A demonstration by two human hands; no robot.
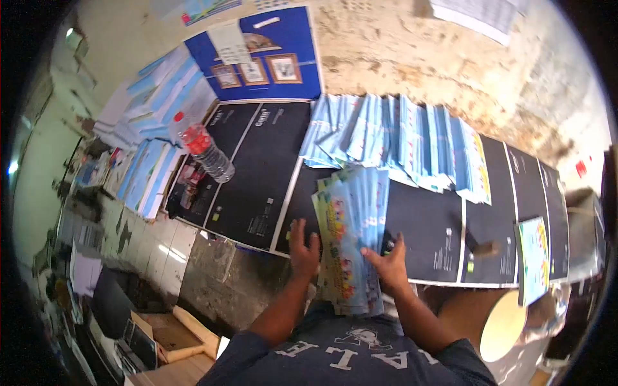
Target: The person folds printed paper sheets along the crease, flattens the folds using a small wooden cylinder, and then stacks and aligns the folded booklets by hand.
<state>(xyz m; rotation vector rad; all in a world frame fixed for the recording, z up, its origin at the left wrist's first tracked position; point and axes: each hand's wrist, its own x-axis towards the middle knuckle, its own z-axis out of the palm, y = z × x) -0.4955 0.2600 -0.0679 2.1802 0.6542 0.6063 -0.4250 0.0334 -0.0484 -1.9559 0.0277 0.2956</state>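
Observation:
A fanned stack of light blue and green printed booklets [354, 238] lies at the table's front edge, close to my body. At its left side is my left hand [304, 252], fingers apart and raised, holding nothing. My right hand [388, 260] is at the stack's right side, its thumb by the booklets' edge and its fingers spread. Behind the stack, a long row of similar blue booklets [412, 141] leans along the back of the black table [257, 167].
A water bottle with a red cap [209, 154] stands at the left, near piled papers [151, 96]. A blue board [283, 38] leans on the wall. At the right are a brown-headed tool [484, 249], a single booklet [533, 257] and a round stool [504, 325].

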